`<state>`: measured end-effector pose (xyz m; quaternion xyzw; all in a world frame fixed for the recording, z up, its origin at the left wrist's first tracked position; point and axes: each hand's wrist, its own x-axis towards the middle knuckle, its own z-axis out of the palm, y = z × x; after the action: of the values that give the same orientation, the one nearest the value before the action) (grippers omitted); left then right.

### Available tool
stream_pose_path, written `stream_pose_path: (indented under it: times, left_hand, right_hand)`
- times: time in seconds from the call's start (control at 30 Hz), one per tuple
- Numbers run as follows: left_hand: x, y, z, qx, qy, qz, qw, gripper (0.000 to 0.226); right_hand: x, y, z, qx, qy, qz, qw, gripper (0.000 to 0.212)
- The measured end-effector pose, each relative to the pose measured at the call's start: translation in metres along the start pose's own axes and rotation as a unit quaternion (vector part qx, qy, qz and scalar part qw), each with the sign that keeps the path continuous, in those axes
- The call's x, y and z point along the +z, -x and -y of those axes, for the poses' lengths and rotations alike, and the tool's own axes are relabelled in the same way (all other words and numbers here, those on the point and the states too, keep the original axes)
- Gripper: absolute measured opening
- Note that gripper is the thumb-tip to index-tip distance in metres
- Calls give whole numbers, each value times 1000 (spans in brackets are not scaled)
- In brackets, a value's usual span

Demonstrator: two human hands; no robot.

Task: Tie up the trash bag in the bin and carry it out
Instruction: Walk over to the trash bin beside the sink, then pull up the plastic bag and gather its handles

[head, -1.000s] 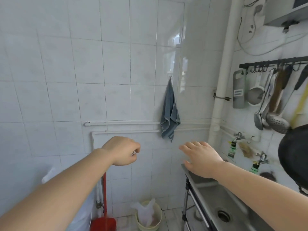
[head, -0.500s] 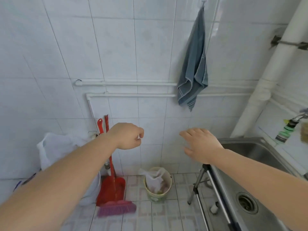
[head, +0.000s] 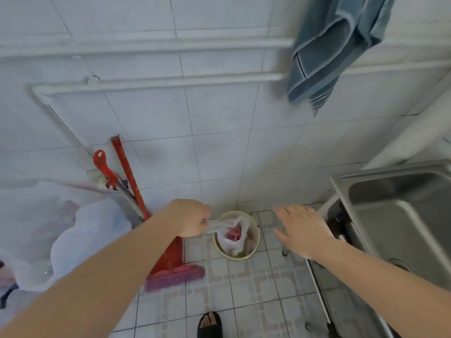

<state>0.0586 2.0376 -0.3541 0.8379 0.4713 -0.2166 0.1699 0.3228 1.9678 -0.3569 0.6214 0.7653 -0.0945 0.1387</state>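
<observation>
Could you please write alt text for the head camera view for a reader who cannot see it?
A person's left hand is closed near the white trash bag in a small round bin on a tiled floor; the open right hand hovers beside a steel sink.

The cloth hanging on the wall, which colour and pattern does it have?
The cloth is blue-grey with thin dark stripes near its edges, seen in the head view, the only one.

One round bin [head: 253, 236] stands on the floor, with one white trash bag [head: 231, 242] in it. Two hands: the left hand [head: 189, 219] and the right hand [head: 301, 229]. One broom [head: 174, 276], one blue towel [head: 327, 52], one steel sink [head: 400, 215], one sandalled foot [head: 210, 324].
</observation>
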Motion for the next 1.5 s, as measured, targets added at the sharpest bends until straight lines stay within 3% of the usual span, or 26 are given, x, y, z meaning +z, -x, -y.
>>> stream_pose_path:
  times: [0.3,0.43,0.67,0.77,0.83,0.9,0.93,1.0,1.03,1.1,1.17,1.2,1.27,1.33,1.4,1.47,1.5]
  left_hand:
    - [105,-108,33,-98,200,62,973,24]
    - [171,-155,47,-178,197,105,959,36]
    - [307,-236,83,-241,225,118,937,30]
    - [344,-270,91,-256,289,113,915,59]
    - [364,-295,97,-237,381,104,888,97]
    - [379,-318,100,-173,411,100,890,126]
    - [386,-327,100,-136,413,97,895,116]
    - [384,-334,90,-80,443,95,888,48]
    - [384,-339,84,-51,463,74,882,26]
    - [391,-347,76,-7,505,-11,863,17]
    - [396,-350,68,-8,554,-87,828,37]
    - [398,-351,65,-18,566,-109,817,38]
    - [393,-352,56,-71,580,-135,800,9]
    - [389,-356,49,-103,589,-130,791,36]
    - [388,-364,47,-107,603,-132,779,33]
    - [377,-362,41,-115,619,-151,762,15]
    - [370,-358,37,-108,635,-158,748,16]
  right_hand:
    - [107,-99,-14,18,-37,69,997,50]
    - [179,-146,-22,25,-53,78,995,51]
    - [305,-227,-38,4,-100,75,992,54]
    - [354,-257,-56,-22,-102,81,991,57]
    - [379,-277,-64,-33,-115,101,988,76]
    - [401,-298,-67,-51,-134,101,985,98]
    - [411,-308,-68,-61,-142,89,984,104]
    - [429,-321,-66,-78,-175,45,980,104]
    - [437,-325,-64,-87,-197,21,976,95]
    - [446,-328,-58,-93,-251,-12,963,61]
    - [450,-325,-52,-76,-295,-39,952,18]
    - [450,-323,-52,-51,-312,-42,948,17]
    - [447,-317,-50,-11,-363,-53,930,33]
    - [441,-310,-47,-16,-436,-46,899,24]
    - [438,-305,-44,-42,-493,-4,869,50]
    - [435,-302,-40,-68,-486,16,871,78]
    - [434,-302,-38,-80,-476,7,876,77]
